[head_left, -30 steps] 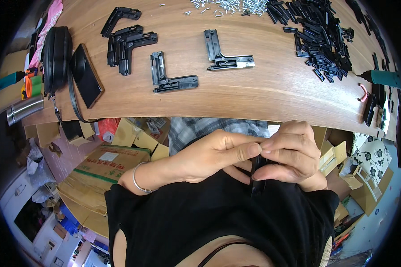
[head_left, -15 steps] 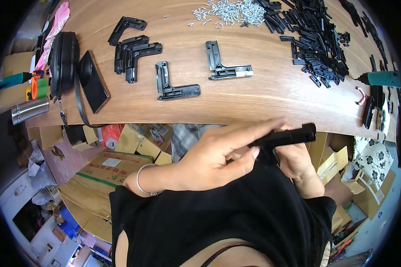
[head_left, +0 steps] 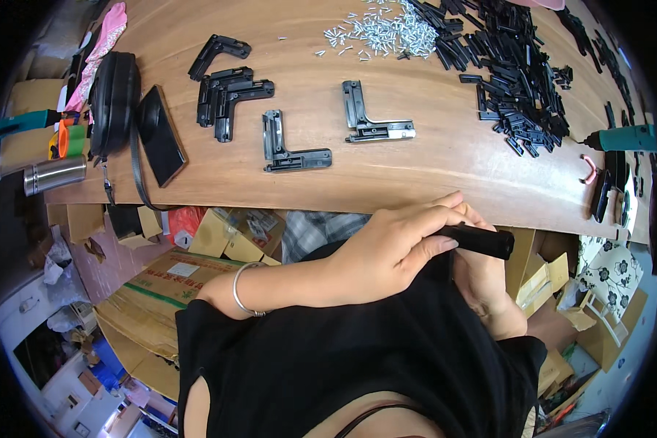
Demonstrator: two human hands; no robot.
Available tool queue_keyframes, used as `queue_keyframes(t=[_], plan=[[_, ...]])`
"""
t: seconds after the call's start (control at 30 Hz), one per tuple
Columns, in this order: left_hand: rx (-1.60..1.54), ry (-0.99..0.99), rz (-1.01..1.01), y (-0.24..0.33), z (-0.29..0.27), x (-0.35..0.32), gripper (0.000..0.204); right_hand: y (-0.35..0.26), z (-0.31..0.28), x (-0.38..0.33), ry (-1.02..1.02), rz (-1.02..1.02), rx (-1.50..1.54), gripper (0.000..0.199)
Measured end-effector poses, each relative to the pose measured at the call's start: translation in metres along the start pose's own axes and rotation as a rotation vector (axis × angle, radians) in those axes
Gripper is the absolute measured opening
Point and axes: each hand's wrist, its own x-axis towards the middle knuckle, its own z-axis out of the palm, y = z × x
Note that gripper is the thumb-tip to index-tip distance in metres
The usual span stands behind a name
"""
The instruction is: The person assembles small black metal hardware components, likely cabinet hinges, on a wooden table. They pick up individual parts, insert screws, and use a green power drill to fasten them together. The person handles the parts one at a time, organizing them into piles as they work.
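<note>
Just off the table's near edge, my left hand (head_left: 409, 244) pinches a black plastic corner bracket (head_left: 482, 241) between thumb and fingers. From the other side my right hand (head_left: 482, 281) holds it too, its palm under the part and most of its fingers hidden. One dark end of the bracket sticks out to the right; the rest is covered by my hands. Two L-shaped brackets lie apart on the table, a nearer bracket (head_left: 296, 159) and a farther bracket (head_left: 376, 131). More L-shaped brackets (head_left: 230, 98) are bunched farther left.
A heap of silver screws (head_left: 390, 33) lies at the back beside a large pile of small black parts (head_left: 522, 80). A teal power screwdriver (head_left: 624, 139) is at the right, a phone (head_left: 160, 139) and black case (head_left: 114, 102) at the left. Cardboard boxes (head_left: 146, 292) stand below the table.
The held bracket has turned in my hands, its free end tipping down and nearer. My left fingers now close farther over it. The view has shifted slightly, so the table sits lower.
</note>
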Motion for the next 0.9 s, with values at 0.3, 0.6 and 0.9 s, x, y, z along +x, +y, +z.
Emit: queue_keyframes(t=[0.3, 0.6, 0.9], plan=[[-0.819, 0.390, -0.323, -0.019, -0.004, 0.031, 0.035, -0.020, -0.012, 0.007, 0.300, -1.089, -1.417, 0.046], [-1.056, 0.403, -0.443, -0.032, 0.006, 0.045, 0.058, -0.035, -0.053, 0.045, 0.084, -0.819, -1.396, 0.034], [0.345, 0.524, -0.142, -0.009, -0.125, 0.025, 0.033, -0.062, -0.039, 0.058, -0.127, -0.777, -1.661, 0.029]])
